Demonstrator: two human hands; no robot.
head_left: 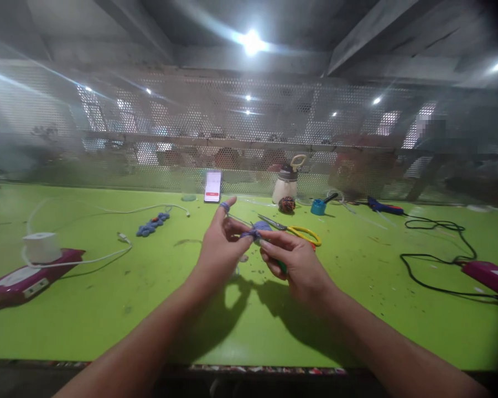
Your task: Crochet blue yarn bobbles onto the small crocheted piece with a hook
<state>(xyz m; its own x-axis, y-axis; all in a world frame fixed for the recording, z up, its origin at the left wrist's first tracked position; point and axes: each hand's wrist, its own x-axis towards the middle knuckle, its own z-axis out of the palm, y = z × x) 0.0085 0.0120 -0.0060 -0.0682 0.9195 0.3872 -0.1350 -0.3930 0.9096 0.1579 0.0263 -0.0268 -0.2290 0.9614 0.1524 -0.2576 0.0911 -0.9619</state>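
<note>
My left hand [224, 240] pinches a small purple crochet piece [251, 234] between thumb and fingers. Purple yarn [224, 207] is looped round its raised index finger, and a strand runs from there to the piece. Close on the other side, my right hand [292, 260] is closed round a crochet hook with a green handle [281, 266], its tip at the purple work and mostly hidden by the fingers. More purple yarn [263, 225] shows just behind the fingertips. Scissors with yellow handles [305, 234] lie open beyond my right hand.
A phone [212, 186] stands upright at the back. Near it are a bottle [285, 187], a dark yarn ball [287, 205] and a blue pot [317, 207]. Left lie a blue crocheted strip [152, 224] and a power strip [37, 276]; right, a glue gun [385, 207] with black cord.
</note>
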